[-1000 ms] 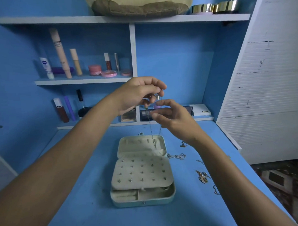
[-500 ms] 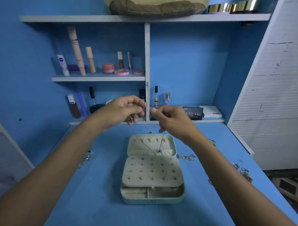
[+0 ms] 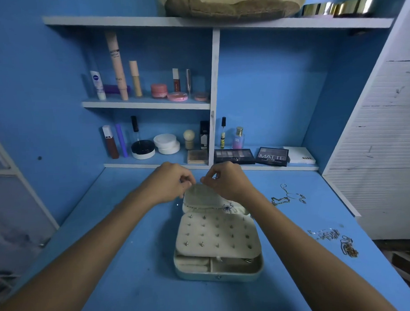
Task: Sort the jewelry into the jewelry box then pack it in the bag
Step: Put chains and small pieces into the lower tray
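Head view, the only one: both hands are at the far edge of the open box [image 3: 218, 274] on the desk [image 3: 134, 285]. The left hand [image 3: 171, 183] and right hand [image 3: 225, 180] have their fingers curled and pinched; each seems to hold an end of a thin necklace [image 3: 208, 208], though the chain at the fingertips is too fine to confirm. Its chain drapes across the lid's lining and its pendant [image 3: 227, 207] lies at the lid's right side. Several studs sit in the earring panel [image 3: 216, 236], and something metallic shows in the bottom right compartment, so sorting looks under way. More chains [image 3: 288, 196] and another cluster [image 3: 334, 238] lie loose on the desk to the right, not yet sorted. A bag [image 3: 231, 7] rests on the top shelf; closing the box and packing remain.
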A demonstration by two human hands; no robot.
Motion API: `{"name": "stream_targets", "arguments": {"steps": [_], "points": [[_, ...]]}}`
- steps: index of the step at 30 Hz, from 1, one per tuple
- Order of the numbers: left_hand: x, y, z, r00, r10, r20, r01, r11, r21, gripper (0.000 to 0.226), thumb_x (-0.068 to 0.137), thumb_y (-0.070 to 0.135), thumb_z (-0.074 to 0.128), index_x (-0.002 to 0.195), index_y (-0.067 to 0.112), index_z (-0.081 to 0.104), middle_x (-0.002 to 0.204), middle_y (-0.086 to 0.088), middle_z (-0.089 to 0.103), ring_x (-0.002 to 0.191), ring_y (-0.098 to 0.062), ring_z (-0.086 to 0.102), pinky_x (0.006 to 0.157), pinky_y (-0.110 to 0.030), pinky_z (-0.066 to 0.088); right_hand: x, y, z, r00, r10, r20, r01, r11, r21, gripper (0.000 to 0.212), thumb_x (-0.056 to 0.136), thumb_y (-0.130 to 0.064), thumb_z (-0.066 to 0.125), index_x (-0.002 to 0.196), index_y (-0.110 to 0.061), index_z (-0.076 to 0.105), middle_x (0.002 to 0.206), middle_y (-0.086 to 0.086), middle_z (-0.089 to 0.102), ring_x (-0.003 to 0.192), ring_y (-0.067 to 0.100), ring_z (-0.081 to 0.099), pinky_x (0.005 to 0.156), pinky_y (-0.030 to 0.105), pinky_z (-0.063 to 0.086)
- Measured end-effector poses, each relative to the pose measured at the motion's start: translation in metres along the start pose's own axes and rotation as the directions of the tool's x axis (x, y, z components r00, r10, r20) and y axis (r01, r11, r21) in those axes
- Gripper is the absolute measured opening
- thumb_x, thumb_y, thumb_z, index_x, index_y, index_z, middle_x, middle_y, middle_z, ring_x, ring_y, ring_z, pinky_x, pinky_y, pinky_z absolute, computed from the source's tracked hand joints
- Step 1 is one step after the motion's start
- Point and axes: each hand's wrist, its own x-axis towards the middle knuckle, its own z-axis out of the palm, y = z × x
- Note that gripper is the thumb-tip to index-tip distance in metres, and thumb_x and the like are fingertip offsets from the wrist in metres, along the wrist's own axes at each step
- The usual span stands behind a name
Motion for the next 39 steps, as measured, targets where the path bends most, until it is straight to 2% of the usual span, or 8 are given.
{"name": "stream_targets", "arguments": {"steps": [5,10,17,24,29,33,36,39], "points": [[0.011,-0.003,0.008,0.998,0.012,0.056,-0.028,0.956,0.293,0.030,0.090,0.014,0.052,0.101,0.028,0.076,0.100,0.003,0.069,0.092,-0.022,0.063,0.079,-0.034,0.053,0.013,0.007,0.019,0.999,0.046,-0.004,-0.046,0.995,-0.091,0.018,0.087,-0.030,0.072,0.073,-0.021,0.065,0.078,-0.001,0.061,0.070,0.015,0.057,0.058,0.026,0.042],[0.019,-0.002,0.014,0.990,-0.088,0.110,0.042,0.931,0.363,0.033,0.085,0.003,0.048,0.088,0.022,0.075,0.091,-0.004,0.062,0.081,-0.028,0.058,0.059,-0.029,0.042,0.020,0.002,0.027,0.994,0.111,0.010,-0.107,0.977,-0.185,0.014,0.084,-0.029,0.068,0.072,-0.027,0.061,0.092,0.000,0.067,0.084,0.021,0.062,0.053,0.024,0.039],[0.019,0.008,0.017,0.973,-0.158,0.167,0.086,0.924,0.373,0.024,0.087,0.002,0.046,0.090,0.008,0.069,0.088,-0.008,0.050,0.080,-0.030,0.055,0.056,-0.029,0.038,0.019,-0.005,0.031,0.987,0.158,0.015,-0.150,0.956,-0.254,0.005,0.083,-0.022,0.065,0.078,-0.021,0.066,0.092,0.002,0.067,0.084,0.024,0.063,0.063,0.027,0.046],[0.013,0.008,0.011,0.960,-0.160,0.230,0.096,0.959,0.266,0.029,0.088,0.004,0.046,0.073,0.019,0.065,0.085,-0.004,0.055,0.082,-0.030,0.061,0.062,-0.034,0.048,0.010,-0.005,0.019,0.981,0.174,0.091,-0.144,0.952,-0.270,0.004,0.080,-0.030,0.071,0.078,-0.027,0.067,0.096,-0.005,0.065,0.084,0.019,0.063,0.065,0.025,0.044],[0.012,0.011,0.002,0.970,-0.082,0.227,0.055,0.991,0.122,0.025,0.092,0.016,0.052,0.103,0.025,0.073,0.089,0.007,0.062,0.087,-0.016,0.063,0.077,-0.026,0.051,0.003,-0.004,0.001,0.972,0.165,0.166,-0.098,0.932,-0.349,0.010,0.081,-0.040,0.074,0.077,-0.033,0.067,0.096,-0.008,0.066,0.087,0.016,0.063,0.069,0.026,0.045],[0.013,0.015,-0.002,0.978,-0.067,0.197,0.088,0.991,-0.097,0.019,0.090,0.012,0.056,0.092,0.026,0.068,0.079,0.006,0.073,0.069,-0.005,0.069,0.065,-0.023,0.051,0.001,-0.002,-0.014,0.972,0.152,0.180,-0.085,0.938,-0.336,0.008,0.083,-0.036,0.071,0.076,-0.033,0.068,0.082,-0.011,0.065,0.081,0.015,0.064,0.068,0.027,0.050],[0.013,0.014,0.002,0.983,-0.075,0.168,0.116,0.962,-0.249,0.017,0.088,0.009,0.060,0.090,0.023,0.068,0.078,0.002,0.074,0.071,-0.014,0.072,0.066,-0.026,0.056,-0.001,-0.003,-0.025,0.968,0.141,0.208,-0.081,0.959,-0.271,0.009,0.086,-0.028,0.066,0.080,-0.026,0.073,0.076,-0.008,0.068,0.068,0.013,0.064,0.073,0.031,0.059],[0.012,0.009,0.005,0.981,-0.066,0.182,0.102,0.974,-0.200,0.016,0.088,0.013,0.063,0.088,0.029,0.066,0.078,0.006,0.074,0.073,-0.011,0.070,0.067,-0.023,0.053,-0.005,-0.006,-0.032,0.969,0.119,0.217,-0.073,0.974,-0.212,0.019,0.089,-0.020,0.058,0.083,-0.017,0.076,0.075,-0.003,0.071,0.066,0.015,0.063,0.071,0.030,0.059]]}}
